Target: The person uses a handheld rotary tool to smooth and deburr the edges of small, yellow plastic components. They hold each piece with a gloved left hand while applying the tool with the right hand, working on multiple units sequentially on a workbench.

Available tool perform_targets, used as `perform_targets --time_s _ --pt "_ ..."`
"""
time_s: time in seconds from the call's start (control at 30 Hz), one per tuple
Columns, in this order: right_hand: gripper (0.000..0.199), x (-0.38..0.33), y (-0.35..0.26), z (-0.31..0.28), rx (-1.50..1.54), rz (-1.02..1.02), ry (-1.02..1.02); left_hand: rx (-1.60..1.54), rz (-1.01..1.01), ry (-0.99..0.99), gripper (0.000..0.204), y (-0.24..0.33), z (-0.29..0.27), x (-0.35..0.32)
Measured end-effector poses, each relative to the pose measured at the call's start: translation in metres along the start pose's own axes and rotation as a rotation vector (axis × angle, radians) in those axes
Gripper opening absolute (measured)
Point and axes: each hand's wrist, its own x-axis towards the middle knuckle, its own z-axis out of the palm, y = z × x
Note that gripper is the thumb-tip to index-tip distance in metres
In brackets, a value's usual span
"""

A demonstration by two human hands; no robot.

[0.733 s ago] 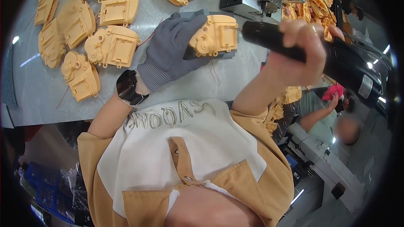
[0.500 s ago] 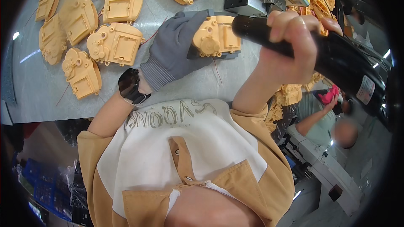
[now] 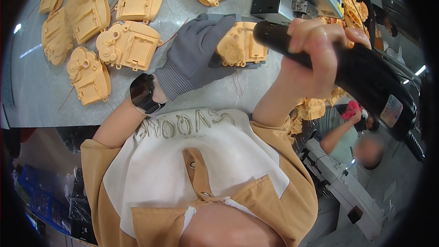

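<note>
My left hand, in a grey knit glove, is closed on the side of a yellow plastic housing. That housing rests on a dark grey block, and a thin red wire hangs from its near side. Bare and wrapped tightly, my right hand grips a black electric screwdriver. Its narrow front end lies over the right side of the housing; the tip and whether it touches are hidden. The thick rear of the tool points down to the right.
Several more yellow housings lie on the grey metal table at the left and back. A silver and black machine stands at the back right. Beyond my right arm are heaped housings and another person.
The table and everything on it have shifted slightly in the picture. The screwdriver's rear end sits a little farther left and lower. Both hands keep their grips.
</note>
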Motion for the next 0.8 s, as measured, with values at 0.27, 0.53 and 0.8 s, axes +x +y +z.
perform_targets --time_s 0.27,0.53,0.8 --pt "0.043 0.005 0.001 0.000 0.003 0.025 -0.016 -0.049 -0.047 -0.047 0.085 0.000 -0.001 0.000" --pt "0.033 0.012 0.005 0.005 0.037 0.127 -0.079 -0.090 -0.069 -0.047 0.083 0.000 -0.002 0.001" --pt "0.033 0.010 0.011 0.010 -0.039 0.175 -0.069 -0.113 -0.082 -0.055 0.082 -0.001 -0.002 0.000"
